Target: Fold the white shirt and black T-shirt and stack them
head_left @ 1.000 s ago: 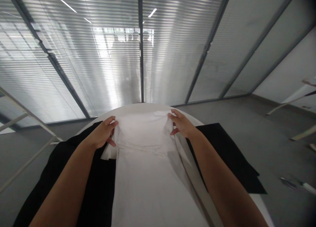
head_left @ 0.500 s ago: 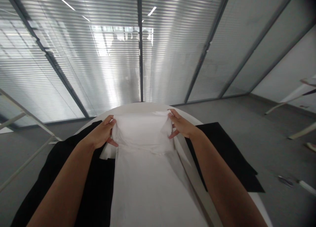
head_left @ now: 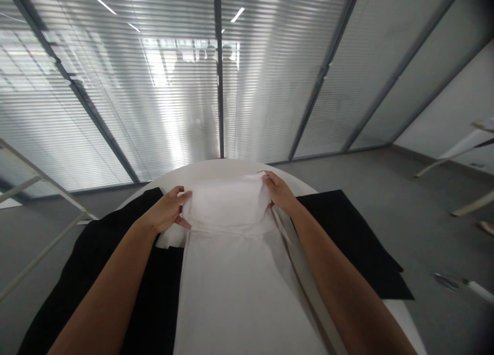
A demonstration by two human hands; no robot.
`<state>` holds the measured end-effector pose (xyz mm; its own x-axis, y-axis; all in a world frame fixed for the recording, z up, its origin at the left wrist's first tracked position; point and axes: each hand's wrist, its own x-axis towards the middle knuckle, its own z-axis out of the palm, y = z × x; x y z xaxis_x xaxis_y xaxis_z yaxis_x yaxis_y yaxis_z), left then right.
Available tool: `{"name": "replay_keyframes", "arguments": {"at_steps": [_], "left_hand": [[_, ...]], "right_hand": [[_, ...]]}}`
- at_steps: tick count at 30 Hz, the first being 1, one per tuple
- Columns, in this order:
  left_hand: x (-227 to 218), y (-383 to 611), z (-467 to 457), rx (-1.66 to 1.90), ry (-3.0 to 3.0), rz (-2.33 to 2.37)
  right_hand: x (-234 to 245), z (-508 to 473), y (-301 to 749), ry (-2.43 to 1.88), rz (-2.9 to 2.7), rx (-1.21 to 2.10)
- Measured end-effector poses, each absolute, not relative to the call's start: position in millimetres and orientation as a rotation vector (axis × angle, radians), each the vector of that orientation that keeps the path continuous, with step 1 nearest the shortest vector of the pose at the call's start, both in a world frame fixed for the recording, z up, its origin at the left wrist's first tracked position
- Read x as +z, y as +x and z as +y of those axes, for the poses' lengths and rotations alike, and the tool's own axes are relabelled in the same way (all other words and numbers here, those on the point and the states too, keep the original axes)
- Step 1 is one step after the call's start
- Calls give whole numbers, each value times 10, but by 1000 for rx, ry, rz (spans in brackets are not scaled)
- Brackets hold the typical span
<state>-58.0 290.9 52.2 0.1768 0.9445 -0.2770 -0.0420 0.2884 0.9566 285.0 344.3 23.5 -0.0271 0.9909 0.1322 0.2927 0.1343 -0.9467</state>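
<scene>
White cloth [head_left: 231, 283], kinda creased, left hand [head_left: 166, 211] and right hand [head_left: 281, 193] pinching its sides; table's [head_left: 224, 167] rounded edge just beyond.

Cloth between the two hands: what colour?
The cloth is plain white, seen best in the head view.

Arms [head_left: 111, 278] outstretched, left grip [head_left: 165, 212] curled, right grip [head_left: 282, 192] pinching
</scene>
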Motion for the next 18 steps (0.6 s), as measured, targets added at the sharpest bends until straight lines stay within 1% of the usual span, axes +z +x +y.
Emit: {"name": "replay_keyframes", "arguments": {"at_steps": [4,8,14,18], "left_hand": [[492,-561,2925,835,1069,1207],[472,-579,2931,843,1051,1262],[537,-596,2930,1037,1106,1192],[628,-537,2904,1178,1207,1177]], "right_hand": [[292,3428,2823,-1304,-1445,1023],[395,3397,2772,-1249,-1418,1067],[457,3394,2770,-1155,-1313,1122],[461,3398,2775,-1067,-1280,1091]]}}
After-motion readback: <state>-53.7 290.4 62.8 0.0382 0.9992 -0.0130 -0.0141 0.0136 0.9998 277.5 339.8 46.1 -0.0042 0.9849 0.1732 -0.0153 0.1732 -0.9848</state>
